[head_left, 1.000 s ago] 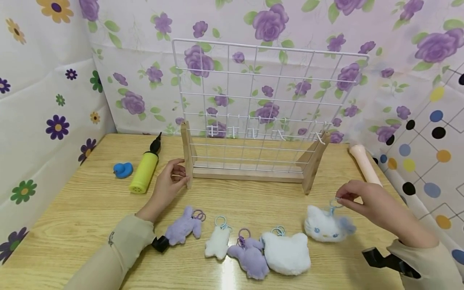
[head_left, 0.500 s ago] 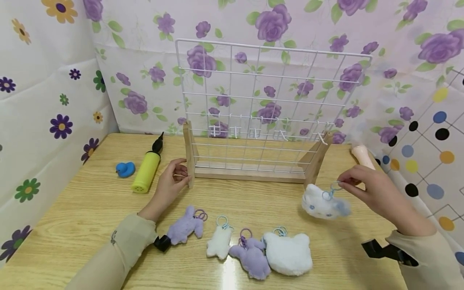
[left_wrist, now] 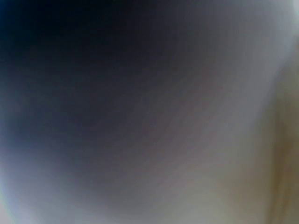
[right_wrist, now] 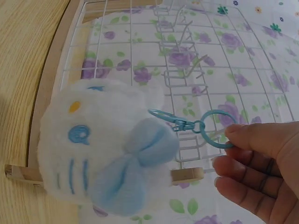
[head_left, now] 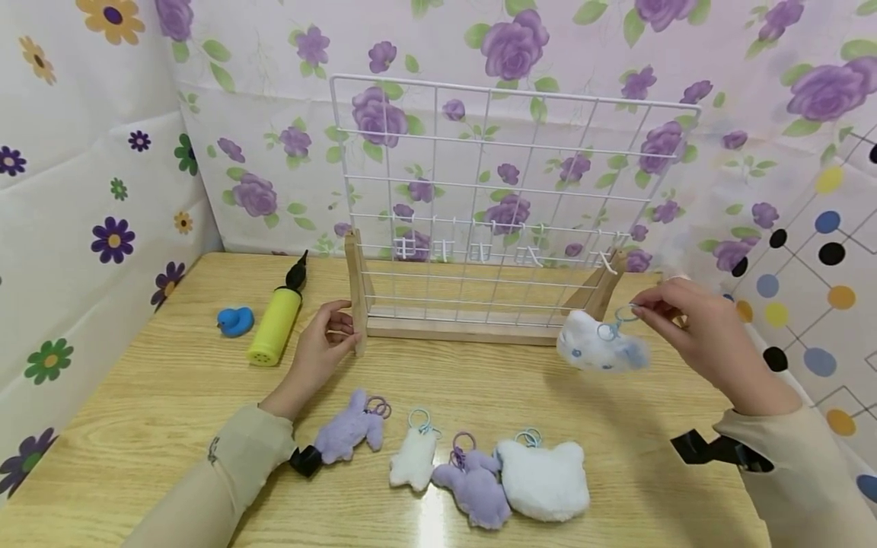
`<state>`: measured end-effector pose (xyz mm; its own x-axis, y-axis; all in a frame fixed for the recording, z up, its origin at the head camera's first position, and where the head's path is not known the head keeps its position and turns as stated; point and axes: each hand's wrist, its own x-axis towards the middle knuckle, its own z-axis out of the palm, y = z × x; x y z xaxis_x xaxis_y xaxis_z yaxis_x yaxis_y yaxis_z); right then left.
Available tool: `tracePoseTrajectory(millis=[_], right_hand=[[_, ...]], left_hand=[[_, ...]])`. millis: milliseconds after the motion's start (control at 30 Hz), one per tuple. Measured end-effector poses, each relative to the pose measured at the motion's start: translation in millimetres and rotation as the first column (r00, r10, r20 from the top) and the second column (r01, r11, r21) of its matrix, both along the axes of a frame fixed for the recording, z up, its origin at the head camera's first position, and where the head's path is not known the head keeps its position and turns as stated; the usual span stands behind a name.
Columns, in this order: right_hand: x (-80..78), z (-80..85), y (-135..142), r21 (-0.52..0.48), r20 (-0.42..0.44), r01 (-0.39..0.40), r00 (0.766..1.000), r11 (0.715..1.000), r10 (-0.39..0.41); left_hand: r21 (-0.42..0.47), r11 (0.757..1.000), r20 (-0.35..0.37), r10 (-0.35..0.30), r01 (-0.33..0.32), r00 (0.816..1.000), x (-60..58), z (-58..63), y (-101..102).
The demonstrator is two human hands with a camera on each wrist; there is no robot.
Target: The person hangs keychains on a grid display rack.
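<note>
My right hand (head_left: pixel 702 331) pinches the blue ring of a white plush cat-head keychain (head_left: pixel 581 341), which hangs above the table in front of the rack's right foot. In the right wrist view the keychain (right_wrist: pixel 112 107) shows a blue bow, and thumb and fingertips hold its ring (right_wrist: pixel 205 135). My left hand (head_left: pixel 318 342) grips the left wooden post (head_left: pixel 356 293) of a white wire grid rack (head_left: pixel 479 183), thumb in front. White hooks (head_left: pixel 479 251) stick out in a row low on the grid. The left wrist view is dark and blurred.
Along the front lie a purple plush keychain (head_left: pixel 342 434), a small white one (head_left: pixel 413 459), another purple one (head_left: pixel 476 491) and a larger white one (head_left: pixel 546 481). At the left are a yellow-green pump (head_left: pixel 275 327) and a blue toy duck (head_left: pixel 236 322).
My right hand has lifted the white cat-head keychain up and carried it slightly left, closer to the rack. The left hand stays on the post.
</note>
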<state>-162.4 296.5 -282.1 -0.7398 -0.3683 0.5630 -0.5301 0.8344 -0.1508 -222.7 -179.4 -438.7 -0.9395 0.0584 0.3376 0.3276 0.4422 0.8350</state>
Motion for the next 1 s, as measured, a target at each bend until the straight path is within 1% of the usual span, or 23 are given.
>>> tracePoseTrajectory(millis=[133, 333, 433, 633, 1000], right_hand=[[-4.3, 5.5, -5, -0.042, -0.006, 0.009, 1.000, 0.999, -0.009], [-11.8, 10.3, -10, -0.093, 0.027, 0.054, 0.998, 0.994, -0.051], [-16.4, 11.6, -12, -0.111, 0.048, 0.062, 0.997, 0.992, -0.057], [-25.7, 12.5, -14, -0.134, 0.097, 0.082, 0.993, 0.988, -0.069], [-36.0, 9.5, -12, -0.146, 0.130, 0.086, 0.989, 0.986, -0.067]], left_hand=[[-0.004, 1.000, -0.012, -0.004, 0.004, 1.000, -0.4, 1.4, -1], [-0.005, 1.000, 0.005, -0.003, 0.003, 1.000, 0.4, 2.5, -1], [-0.009, 1.000, 0.012, -0.001, 0.001, 1.000, 1.2, 2.3, -1], [-0.004, 1.000, 0.019, 0.000, 0.000, 1.000, 1.9, 1.8, 0], [0.007, 1.000, 0.011, -0.004, 0.004, 1.000, 1.2, 0.8, 0]])
